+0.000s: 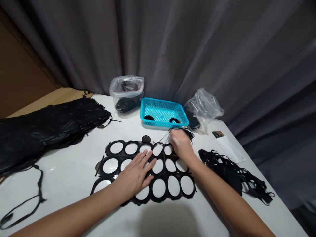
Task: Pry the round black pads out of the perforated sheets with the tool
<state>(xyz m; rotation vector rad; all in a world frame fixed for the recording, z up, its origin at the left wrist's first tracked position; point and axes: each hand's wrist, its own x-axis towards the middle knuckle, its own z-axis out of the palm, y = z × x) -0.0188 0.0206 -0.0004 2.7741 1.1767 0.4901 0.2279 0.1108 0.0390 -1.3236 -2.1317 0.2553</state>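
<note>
A black sheet (161, 172) cut with rows of large round holes lies flat on the white table. My left hand (134, 174) rests palm down on its middle with the fingers spread, covering some of the holes. At the sheet's far edge, my right hand (181, 143) is closed, its fingertips mostly hidden. From that hand a thin black strand (163, 137) runs taut to the sheet's edge. A small tangle of black strands (189, 132) lies just beyond my right hand. One dark round piece (146, 139) sits at the sheet's far edge.
Behind stands a blue basket (161, 123) with two black rings, between a clear bag (127, 95) of black pieces and another plastic bag (204, 103). A black stack (49, 128) is at left. Black scraps (232, 174) and a white paper (230, 148) lie right.
</note>
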